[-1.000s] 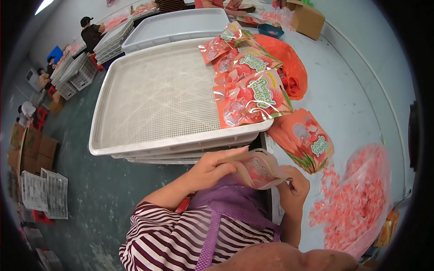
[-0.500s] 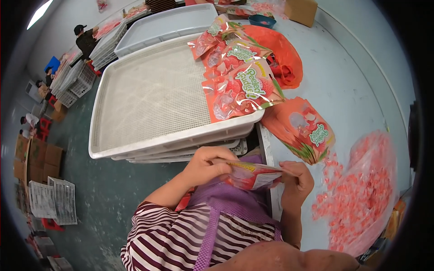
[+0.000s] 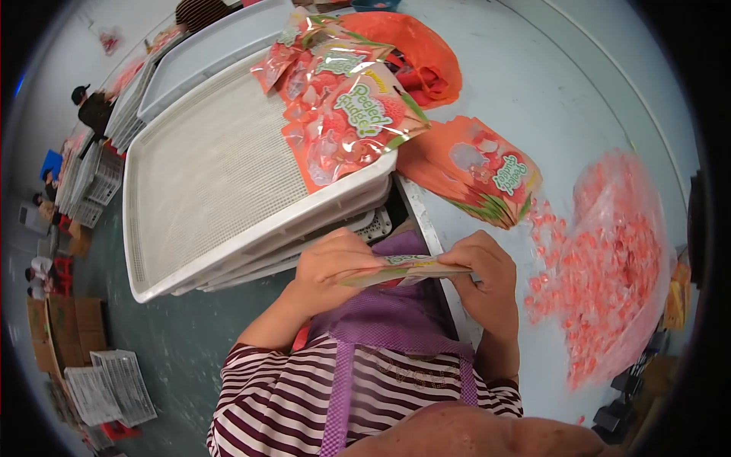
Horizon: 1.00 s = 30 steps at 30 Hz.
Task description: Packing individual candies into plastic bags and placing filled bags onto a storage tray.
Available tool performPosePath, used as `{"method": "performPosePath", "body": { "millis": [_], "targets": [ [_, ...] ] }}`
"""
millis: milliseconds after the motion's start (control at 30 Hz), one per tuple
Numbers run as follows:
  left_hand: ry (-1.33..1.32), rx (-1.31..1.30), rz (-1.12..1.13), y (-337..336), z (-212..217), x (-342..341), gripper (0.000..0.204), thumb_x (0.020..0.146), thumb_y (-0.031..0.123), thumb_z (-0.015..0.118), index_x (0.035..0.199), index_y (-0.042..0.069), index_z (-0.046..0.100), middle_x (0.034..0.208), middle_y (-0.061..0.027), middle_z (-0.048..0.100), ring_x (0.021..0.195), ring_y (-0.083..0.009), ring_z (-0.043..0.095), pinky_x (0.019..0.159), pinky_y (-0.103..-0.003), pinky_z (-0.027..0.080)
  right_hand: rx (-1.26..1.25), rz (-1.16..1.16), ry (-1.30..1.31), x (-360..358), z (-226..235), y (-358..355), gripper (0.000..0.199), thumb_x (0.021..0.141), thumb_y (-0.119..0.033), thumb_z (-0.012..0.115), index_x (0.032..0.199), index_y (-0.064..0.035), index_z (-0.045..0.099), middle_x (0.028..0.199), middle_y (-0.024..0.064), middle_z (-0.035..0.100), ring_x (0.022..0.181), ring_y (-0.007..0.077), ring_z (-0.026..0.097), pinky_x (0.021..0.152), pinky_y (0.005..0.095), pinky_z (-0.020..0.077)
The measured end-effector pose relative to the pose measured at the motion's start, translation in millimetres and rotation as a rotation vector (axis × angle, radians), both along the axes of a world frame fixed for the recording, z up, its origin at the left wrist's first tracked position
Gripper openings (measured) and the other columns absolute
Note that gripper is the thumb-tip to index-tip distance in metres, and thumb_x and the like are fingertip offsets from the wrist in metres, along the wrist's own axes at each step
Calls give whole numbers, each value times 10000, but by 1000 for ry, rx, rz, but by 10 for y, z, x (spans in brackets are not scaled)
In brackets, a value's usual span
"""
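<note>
In front of my purple apron, a flat printed candy pouch (image 3: pixel 415 269) is stretched between my two hands, seen nearly edge-on. My left hand (image 3: pixel 333 263) pinches its left end, and my right hand (image 3: pixel 484 276) grips the right end with thumb and fingers. Whether its mouth is parted I cannot tell. Just beyond my right hand lies a pile of flat pink-and-green pouches (image 3: pixel 476 164) on the table. Several plump, shiny pouches (image 3: pixel 354 126) overlap on the right side of a white mesh tray (image 3: pixel 205 183). Small wrapped pink candies (image 3: pixel 609 282) spill from a clear plastic bag at the right.
The tray tops a stack at the table's left edge. Another white tray (image 3: pixel 205 57) stands behind it. An orange-red plastic bag (image 3: pixel 434 57) lies beyond the pouches. At left are white crates (image 3: pixel 110 388), cardboard boxes (image 3: pixel 72 327) and people (image 3: pixel 95 110) at work along the wall.
The view has shifted, so tray and table stuff appear further left and higher. The held pouch has tipped from showing a face to nearly edge-on. Both hands still hold it.
</note>
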<state>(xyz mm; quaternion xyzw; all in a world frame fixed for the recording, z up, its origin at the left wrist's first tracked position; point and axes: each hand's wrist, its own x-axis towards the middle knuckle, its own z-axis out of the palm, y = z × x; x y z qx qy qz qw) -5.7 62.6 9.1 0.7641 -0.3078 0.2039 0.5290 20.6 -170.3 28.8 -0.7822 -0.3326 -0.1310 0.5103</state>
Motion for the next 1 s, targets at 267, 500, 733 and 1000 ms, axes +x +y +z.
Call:
{"method": "performPosePath", "body": {
  "millis": [267, 500, 733, 1000],
  "targets": [
    [124, -78, -69, 9, 19, -6, 224, 657, 9, 721, 873, -7, 666, 778, -108, 620, 684, -231, 558, 626, -322, 443, 3, -47, -119, -26, -43, 17, 242, 566, 123, 585, 767, -12, 594, 701, 88, 533, 628, 215, 525, 546, 291, 420],
    [-10, 17, -94, 41, 83, 0, 263, 626, -8, 720, 883, 8, 662, 789, -94, 613, 697, -238, 558, 630, -334, 446, 35, 9, 3, -48, -10, -2, 196, 606, 45, 649, 783, -28, 607, 708, 72, 532, 642, 229, 511, 606, 315, 420],
    [-167, 144, -28, -190, 114, 17, 256, 656, 26, 741, 896, 50, 655, 722, -65, 586, 650, -202, 548, 576, -291, 430, -246, -84, -342, -122, 64, 22, 176, 649, -53, 667, 811, -75, 602, 754, 33, 536, 701, 235, 494, 736, 384, 374],
    [-59, 92, -70, -182, 88, 5, 272, 657, 25, 739, 915, 51, 659, 729, -63, 580, 654, -202, 546, 567, -298, 430, -312, -68, -333, -108, 4, 64, 139, 666, -8, 625, 770, -58, 547, 713, 47, 517, 674, 227, 501, 778, 413, 397]
  ]
}}
